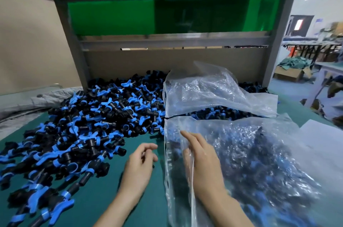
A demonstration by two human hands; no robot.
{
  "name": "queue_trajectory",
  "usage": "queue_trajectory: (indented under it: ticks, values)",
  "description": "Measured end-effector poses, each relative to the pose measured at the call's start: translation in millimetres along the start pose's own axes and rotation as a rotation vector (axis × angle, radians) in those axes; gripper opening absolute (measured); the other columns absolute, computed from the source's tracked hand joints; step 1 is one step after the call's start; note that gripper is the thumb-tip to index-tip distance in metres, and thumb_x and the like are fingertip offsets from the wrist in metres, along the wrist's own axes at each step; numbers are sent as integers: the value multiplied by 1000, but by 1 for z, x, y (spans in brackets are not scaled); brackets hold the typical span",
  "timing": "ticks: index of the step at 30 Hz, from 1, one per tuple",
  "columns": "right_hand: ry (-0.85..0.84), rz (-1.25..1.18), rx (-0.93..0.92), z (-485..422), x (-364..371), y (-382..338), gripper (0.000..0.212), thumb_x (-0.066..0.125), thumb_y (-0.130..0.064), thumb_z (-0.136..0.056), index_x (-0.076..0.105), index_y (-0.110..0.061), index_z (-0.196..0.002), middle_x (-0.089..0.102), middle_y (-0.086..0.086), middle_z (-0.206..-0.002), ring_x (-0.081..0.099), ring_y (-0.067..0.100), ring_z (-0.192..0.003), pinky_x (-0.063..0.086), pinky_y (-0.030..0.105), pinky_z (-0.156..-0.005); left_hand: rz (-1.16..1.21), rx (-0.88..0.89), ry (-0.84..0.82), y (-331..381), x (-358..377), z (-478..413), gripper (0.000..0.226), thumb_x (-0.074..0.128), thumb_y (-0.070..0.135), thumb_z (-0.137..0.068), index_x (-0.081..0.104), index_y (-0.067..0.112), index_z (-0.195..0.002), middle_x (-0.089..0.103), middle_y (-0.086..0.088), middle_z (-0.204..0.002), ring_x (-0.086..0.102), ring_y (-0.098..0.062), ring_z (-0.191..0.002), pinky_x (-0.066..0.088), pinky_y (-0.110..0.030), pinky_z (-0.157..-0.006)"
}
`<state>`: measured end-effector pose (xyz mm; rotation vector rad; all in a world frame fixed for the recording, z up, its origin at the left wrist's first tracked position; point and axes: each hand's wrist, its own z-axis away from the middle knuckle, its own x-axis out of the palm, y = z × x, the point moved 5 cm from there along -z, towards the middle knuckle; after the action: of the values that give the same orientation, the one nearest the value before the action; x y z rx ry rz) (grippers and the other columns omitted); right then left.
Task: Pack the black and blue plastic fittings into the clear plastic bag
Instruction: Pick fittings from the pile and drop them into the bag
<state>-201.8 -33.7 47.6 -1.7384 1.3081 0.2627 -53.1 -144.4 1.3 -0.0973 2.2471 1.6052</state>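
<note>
Head view: left hand loosely curled, empty, over green table; right hand flat, fingers straight, at mouth of clear bag. Bag crinkled, part-filled, lying right of loose fittings pile: black bodies, blue handles.

two hands, left hand and right hand; seemingly two bags, near bag and far bag; fittings beyond counting

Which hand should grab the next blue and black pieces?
Probably the left hand: it is empty and nearest the loose fittings, while the right hand rests on the clear plastic bag.
</note>
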Motion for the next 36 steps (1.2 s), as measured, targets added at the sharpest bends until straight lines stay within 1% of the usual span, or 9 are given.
queue_trajectory:
  ticks: [5, 9, 14, 19, 24, 27, 30, 34, 36]
  values:
    - [-80, -83, 198, 6, 13, 23, 43, 44, -17, -102, 50, -37, -139, 54, -17, -134, 55, 18, -115, 46, 37, -94, -432, -33, 63, -11, -5, -11, 19, 38, 31, -99, 51, 38, -112, 60, 14, -75, 53, -7, -53, 41, -31, -47]
    - [-113, -37, 218, 5, 16, 25, 59, 40, 0, -98, 47, -39, -141, 52, -19, -136, 55, 17, -115, 48, 38, -94, -726, 50, 70, 1, 8, -23, 36, 34, 36, -102, 37, 33, -138, 51, 14, -122, 51, -6, -73, 38, -30, -62]
    - [-98, -23, 219, 5, 17, 26, 66, 40, 8, -94, 47, -38, -142, 51, -20, -137, 54, 15, -117, 46, 37, -96, -925, 130, 47, 1, 22, -49, 49, 35, 34, -102, 25, 27, -150, 38, 1, -141, 46, -13, -62, 29, -26, -46]
    - [-95, -39, 225, 5, 17, 28, 66, 40, 8, -95, 47, -38, -141, 52, -22, -135, 54, 13, -116, 46, 34, -95, -895, 158, 6, -2, 27, -66, 47, 31, 37, -104, 25, 29, -149, 39, 2, -144, 54, -15, -65, 36, -31, -54]
    - [-97, -45, 231, 7, 17, 30, 63, 39, 6, -96, 46, -38, -141, 51, -21, -136, 53, 14, -117, 45, 33, -97, -792, 199, 16, -2, 25, -62, 31, 35, 37, -104, 47, 26, -131, 54, 7, -125, 61, -15, -82, 37, -32, -64]
    - [-93, -52, 229, 7, 17, 29, 63, 38, 6, -96, 46, -38, -141, 50, -21, -137, 53, 13, -118, 45, 33, -98, -701, 180, 40, -2, 19, -59, 26, 37, 38, -103, 49, 24, -122, 53, 9, -121, 59, -11, -69, 39, -31, -56]
    - [-85, -55, 229, 7, 17, 30, 63, 39, 6, -96, 46, -38, -141, 50, -21, -138, 52, 12, -119, 45, 31, -98, -437, 98, 119, -5, 8, -56, 18, 41, 39, -100, 50, 29, -110, 55, 10, -104, 54, -6, -61, 35, -26, -47]
    - [-69, -61, 232, 7, 16, 31, 68, 39, 11, -93, 46, -37, -141, 51, -20, -138, 52, 10, -121, 43, 29, -99, -26, -6, 216, -9, -4, -50, 13, 47, 42, -99, 56, 33, -102, 58, 0, -75, 47, -11, -53, 37, -24, -46]
    - [-66, -60, 228, 7, 17, 32, 69, 39, 12, -92, 46, -36, -142, 51, -19, -138, 53, 11, -121, 44, 30, -100, 82, -26, 252, -10, -9, -47, 15, 46, 45, -100, 56, 34, -95, 59, -2, -71, 49, -14, -56, 40, -30, -50]
